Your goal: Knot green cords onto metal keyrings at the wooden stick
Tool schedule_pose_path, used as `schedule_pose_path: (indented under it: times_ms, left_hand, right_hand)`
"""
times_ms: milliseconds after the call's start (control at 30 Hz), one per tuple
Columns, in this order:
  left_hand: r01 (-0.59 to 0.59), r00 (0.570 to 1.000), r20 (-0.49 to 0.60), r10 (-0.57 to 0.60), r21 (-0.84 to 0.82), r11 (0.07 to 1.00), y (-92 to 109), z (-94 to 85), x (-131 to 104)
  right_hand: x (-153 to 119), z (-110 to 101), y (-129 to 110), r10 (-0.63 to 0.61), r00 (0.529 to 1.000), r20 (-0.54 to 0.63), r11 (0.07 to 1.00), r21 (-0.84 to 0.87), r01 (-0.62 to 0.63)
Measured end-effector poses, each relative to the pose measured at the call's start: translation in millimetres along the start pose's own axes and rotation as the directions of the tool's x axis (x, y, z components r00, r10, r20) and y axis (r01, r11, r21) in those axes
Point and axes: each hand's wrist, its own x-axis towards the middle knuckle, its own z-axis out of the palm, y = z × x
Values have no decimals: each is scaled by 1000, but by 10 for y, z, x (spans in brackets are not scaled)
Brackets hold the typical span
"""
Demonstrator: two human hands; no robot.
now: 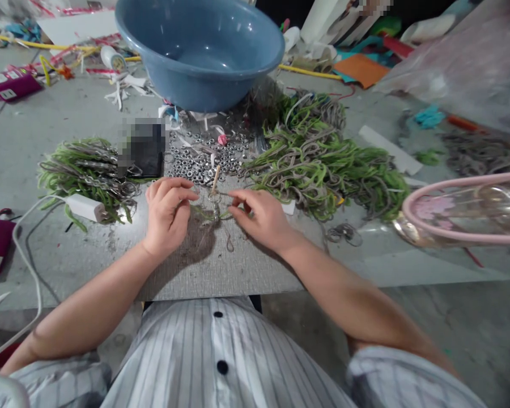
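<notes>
My left hand and my right hand face each other over the grey table. Between them a thin wooden stick stands up beside a small metal ring with a cord and beads below it. The fingers of each hand are pinched together at the ends of a thin green cord; what exactly sits in the fingertips is too small to make out. Many metal nuts lie just beyond. A pile of green and grey cords is right of them, and a bundle of green cords with chains is at the left.
Behind the nuts stands a large blue basin. A dark phone-like object and a white charger with its cable are at the left. A pink-rimmed clear case lies at the right.
</notes>
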Motion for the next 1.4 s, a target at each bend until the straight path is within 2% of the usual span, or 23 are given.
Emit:
schedule_pose_path:
  times_ms: [100,233,400,533,667,733,833,933,1000,1067,1133,1200,1267,1333,1400]
  left_hand:
    - [-51,999,15,51,4,999,-3,20,-4]
    - [-62,997,44,60,27,998,-37,76,-4]
    - [-107,992,64,106,15,994,-30,90,-16]
    - [-160,986,43,161,-20,987,-40,118,-34]
    - [-223,974,-48,221,-44,974,-82,171,-43]
    - [-241,969,-67,238,-54,969,-97,188,-43]
    - [-246,968,-74,242,-61,967,-109,203,-43]
    - [-244,968,-79,239,-68,967,-113,211,-42]
    - [-242,968,-77,237,-62,968,-109,203,-40]
    - [-238,969,-74,234,-42,970,-95,176,-34]
    - [-265,963,-65,262,-39,963,-69,133,-24]
    - [-354,935,-38,351,-88,931,-38,91,-16]
    - [-449,892,2,453,-136,883,-12,68,-12]
    - [-515,848,47,528,-161,842,2,69,-15]
    - [-549,817,96,569,-174,817,5,82,-23]
  right_hand:
    - [-161,125,-61,-71,997,13,996,55,71]
    - [-205,246,-87,-72,991,113,996,66,65]
    - [-181,257,-112,-75,982,175,997,42,69]
    - [-185,274,-95,-91,981,169,995,65,81]
    - [-193,279,-61,-155,986,66,981,132,145]
    - [-193,238,-32,-139,990,-20,976,166,141]
    - [-182,129,73,-4,984,-179,974,221,44]
    - [-156,18,258,206,912,-355,942,325,-86]
    - [-134,-36,383,305,865,-398,911,388,-142]
    - [-116,-77,469,339,865,-371,903,388,-188]
    - [-109,-117,500,314,901,-299,911,363,-197]
    - [-112,-158,483,249,954,-164,928,323,-187]
    - [-122,-194,439,177,984,19,952,249,-176]
    - [-133,-213,384,130,974,184,979,132,-156]
    - [-143,-205,331,120,955,272,992,13,-128]
